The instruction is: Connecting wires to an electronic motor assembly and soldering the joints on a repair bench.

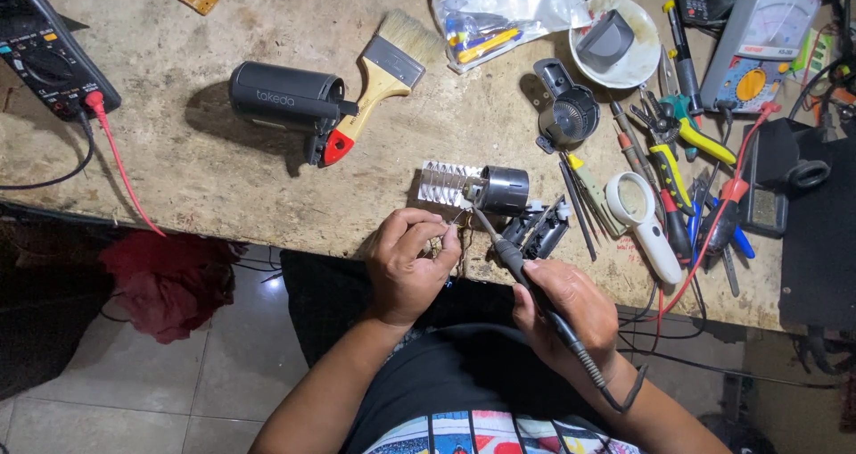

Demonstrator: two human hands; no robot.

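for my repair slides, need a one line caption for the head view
Left hand pinches thin wire while right hand holds a soldering iron at a small motor assembly.

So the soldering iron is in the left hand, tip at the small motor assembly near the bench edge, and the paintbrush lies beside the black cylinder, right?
Not quite: the soldering iron is in the right hand, not the left. The left hand pinches thin wires instead. The rest holds in the head view: the tip is at the small motor assembly near the bench edge, and the paintbrush lies beside the black cylinder.

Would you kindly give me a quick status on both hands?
Left hand pinching thin wire. Right hand holding soldering iron, tip at small motor. Black part close beside.
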